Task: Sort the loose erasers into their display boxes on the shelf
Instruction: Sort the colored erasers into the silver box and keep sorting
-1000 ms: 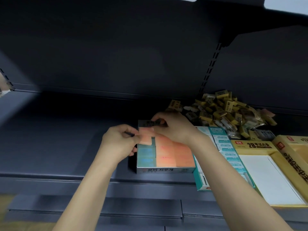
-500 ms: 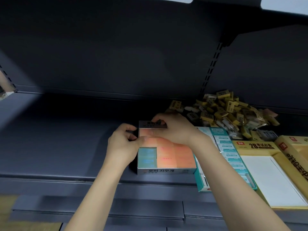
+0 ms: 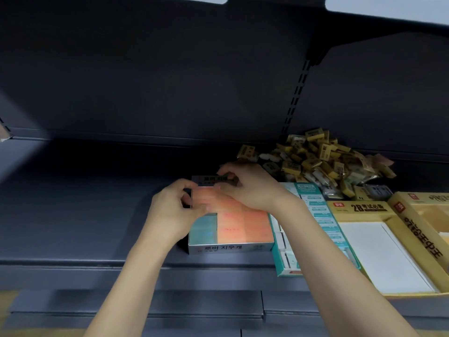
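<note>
- Left hand [image 3: 173,210]: fingers curled, gripping the far-left corner of the silver display box [image 3: 230,246] on the shelf [image 3: 73,215].
- Right hand [image 3: 247,186]: pinches the box's far flap.
- Orange erasers [image 3: 243,224] fill the box.
- Loose eraser pile [image 3: 323,161]: far right.

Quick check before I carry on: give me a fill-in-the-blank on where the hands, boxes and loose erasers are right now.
1. Both hands, the left hand and the right hand, work at the far end of the ____ display box.
2. Most erasers showing in that box are ____ in colour.
3. The pile of loose erasers lies ____ the row of display boxes, toward the shelf's back wall.
4. The teal box stands directly to the ____ of the silver one.

Missing words: silver; orange; behind; right
</note>
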Action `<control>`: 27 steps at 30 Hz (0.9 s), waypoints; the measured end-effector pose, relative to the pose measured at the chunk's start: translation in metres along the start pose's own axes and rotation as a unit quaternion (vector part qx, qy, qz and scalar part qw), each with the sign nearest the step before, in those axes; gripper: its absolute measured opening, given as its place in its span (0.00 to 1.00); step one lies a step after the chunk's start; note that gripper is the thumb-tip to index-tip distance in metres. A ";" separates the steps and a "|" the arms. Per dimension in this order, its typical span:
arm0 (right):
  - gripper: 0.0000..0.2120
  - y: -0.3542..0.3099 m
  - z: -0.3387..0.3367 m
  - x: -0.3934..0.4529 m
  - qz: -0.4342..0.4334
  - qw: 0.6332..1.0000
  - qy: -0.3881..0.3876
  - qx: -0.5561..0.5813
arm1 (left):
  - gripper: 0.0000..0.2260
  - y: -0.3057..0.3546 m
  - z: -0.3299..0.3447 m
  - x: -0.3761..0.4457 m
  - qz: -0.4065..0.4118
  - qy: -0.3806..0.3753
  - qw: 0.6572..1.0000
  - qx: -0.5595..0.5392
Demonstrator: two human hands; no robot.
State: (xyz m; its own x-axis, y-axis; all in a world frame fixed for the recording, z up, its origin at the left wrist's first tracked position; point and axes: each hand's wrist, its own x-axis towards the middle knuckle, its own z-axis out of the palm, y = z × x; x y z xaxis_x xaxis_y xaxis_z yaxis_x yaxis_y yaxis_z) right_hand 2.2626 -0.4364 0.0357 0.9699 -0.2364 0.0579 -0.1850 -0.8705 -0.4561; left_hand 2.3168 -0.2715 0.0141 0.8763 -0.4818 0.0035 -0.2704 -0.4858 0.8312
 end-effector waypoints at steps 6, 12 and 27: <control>0.16 0.013 -0.015 -0.013 -0.019 1.000 0.015 0.017 | 0.14 0.020 0.012 0.003 0.033 0.029 0.999 0.020; 0.13 0.045 -0.042 -0.038 -0.031 0.999 0.040 0.009 | 0.08 0.067 0.056 0.000 0.120 0.021 0.992 0.037; 0.17 0.237 -0.169 -0.139 0.002 0.970 0.125 -0.209 | 0.04 0.218 0.242 0.031 0.310 -0.034 0.931 0.190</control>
State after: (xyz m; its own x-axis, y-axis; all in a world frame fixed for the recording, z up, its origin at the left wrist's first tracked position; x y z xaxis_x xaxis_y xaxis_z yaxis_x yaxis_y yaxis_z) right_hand 2.0569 -0.6826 0.0702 0.9099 -0.2918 0.2947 -0.2869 -0.9560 -0.0607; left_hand 2.1890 -0.5689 0.0611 0.4815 -0.7938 0.3716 -0.8485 -0.3158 0.4246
